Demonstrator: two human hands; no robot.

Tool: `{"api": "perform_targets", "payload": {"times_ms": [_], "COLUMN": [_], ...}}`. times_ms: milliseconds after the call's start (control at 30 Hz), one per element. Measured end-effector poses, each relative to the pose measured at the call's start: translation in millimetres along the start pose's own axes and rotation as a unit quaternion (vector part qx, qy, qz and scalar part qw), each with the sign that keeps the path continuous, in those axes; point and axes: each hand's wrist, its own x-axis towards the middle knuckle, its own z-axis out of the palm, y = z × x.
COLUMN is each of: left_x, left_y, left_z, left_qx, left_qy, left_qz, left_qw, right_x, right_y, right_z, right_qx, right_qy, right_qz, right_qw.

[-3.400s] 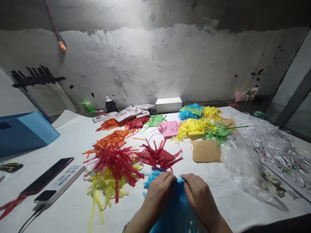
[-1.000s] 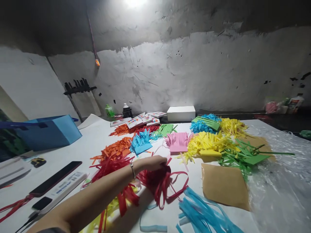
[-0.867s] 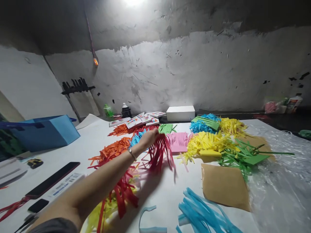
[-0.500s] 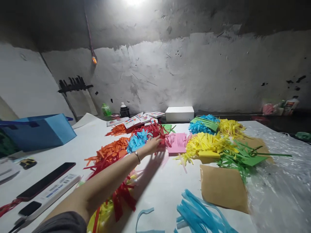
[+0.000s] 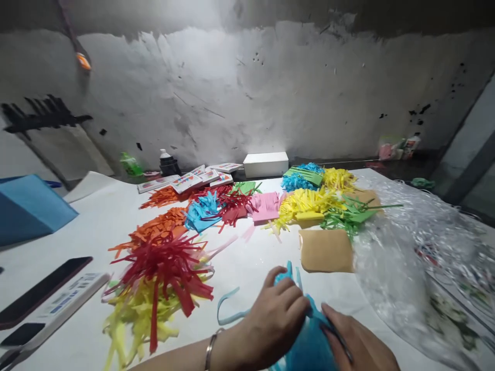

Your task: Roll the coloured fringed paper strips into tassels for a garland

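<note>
My left hand [image 5: 276, 312], a bangle on its wrist, is closed over blue fringed paper [image 5: 311, 345] at the lower middle. Some of its strips stick out past the fingers. My right hand [image 5: 358, 337] is closed at the right side of the same paper, its fingertips partly hidden. A thin dark curved edge shows beside the right fingers; what it is I cannot make out. A loose blue strip [image 5: 228, 309] lies left of my left hand. Further right and beyond is a brown paper piece [image 5: 327, 251].
Red fringe [image 5: 166, 265] and pale yellow fringe [image 5: 143, 314] lie at left, with orange, blue, pink, yellow and green bundles behind. A phone [image 5: 46, 288] and power strip [image 5: 62, 304] lie far left. Clear plastic wrap [image 5: 390, 278] covers the right. A white box [image 5: 265, 165] stands behind.
My left hand has drawn back from the red fringed bundle and down to the blue fringed paper. My right hand has come into view there. The camera view has turned rightward and downward.
</note>
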Motion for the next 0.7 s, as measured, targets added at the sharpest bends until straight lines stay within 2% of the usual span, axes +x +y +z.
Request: {"api": "perform_targets", "payload": {"times_ms": [100,200,267,333,400,467,533,567,700], "left_x": [-15.2,-34.4,-42.9,-44.0,-38.8,-31.6,-26.6,-25.6,-29.0], "left_y": [7.0,15.2,16.8,12.7,4.0,-5.6,-12.1,-13.4,-2.6], "left_z": [-23.4,-43.8,-53.7,-60.7,-64.8,-66.6,-67.2,-67.3,-64.0], "left_qx": [0.008,-0.078,-0.164,-0.232,-0.307,-0.429,-0.536,-0.57,-0.629], "left_qy": [-0.023,-0.049,-0.038,-0.005,0.007,-0.032,-0.071,-0.078,-0.045], "left_qz": [-0.004,-0.027,-0.081,-0.174,-0.278,-0.351,-0.376,-0.379,-0.396], "left_qw": [1.0,0.995,0.982,0.957,0.91,0.832,0.752,0.725,0.667], "right_x": [10.7,16.9,17.2,15.4,12.4,9.0,5.3,3.6,0.0], "right_y": [-11.4,-20.3,-24.4,-27.7,-30.5,-32.3,-32.6,-32.2,-30.2], "right_z": [-1.8,-2.6,-5.3,-9.5,-13.4,-15.1,-14.4,-13.3,-6.0], "right_qx": [0.006,-0.008,-0.021,-0.016,-0.004,0.005,0.017,0.024,0.034], "right_qy": [-0.019,0.005,0.033,0.048,0.043,0.033,0.04,0.047,0.069], "right_qz": [-0.014,0.01,-0.012,-0.061,-0.094,-0.09,-0.064,-0.052,-0.034], "right_qw": [1.0,1.0,0.999,0.997,0.995,0.995,0.997,0.997,0.996]}}
